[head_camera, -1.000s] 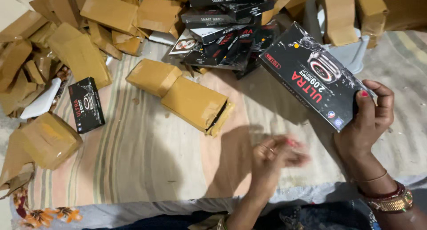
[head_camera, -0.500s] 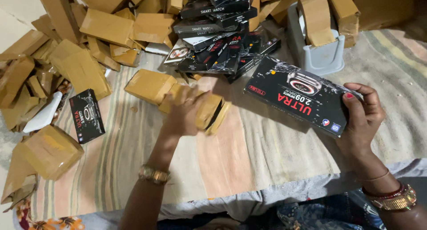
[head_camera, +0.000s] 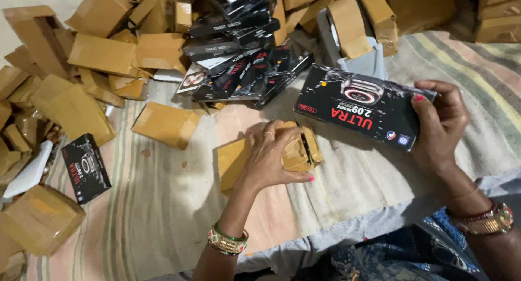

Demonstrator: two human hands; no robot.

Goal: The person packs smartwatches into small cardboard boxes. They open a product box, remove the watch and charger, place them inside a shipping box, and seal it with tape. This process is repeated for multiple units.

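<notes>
My right hand (head_camera: 438, 123) grips one end of a long black smartwatch box (head_camera: 358, 106) and holds it tilted above the striped cloth. My left hand (head_camera: 269, 157) lies over a brown cardboard packet (head_camera: 237, 155) on the cloth, fingers curled round its open end, where a dark edge shows. A second brown packet (head_camera: 165, 124) lies flat just to the left, apart from my hand.
A heap of black watch boxes (head_camera: 239, 47) is stacked at the top centre. Several brown cardboard packets (head_camera: 103, 55) are piled along the left and back. A lone black box (head_camera: 86, 167) lies at left. A grey tape dispenser (head_camera: 353, 42) stands behind.
My left hand went from my lap out to the brown packet and pulled it closer. My right hand lowered the black box and brought it nearer the packet.
</notes>
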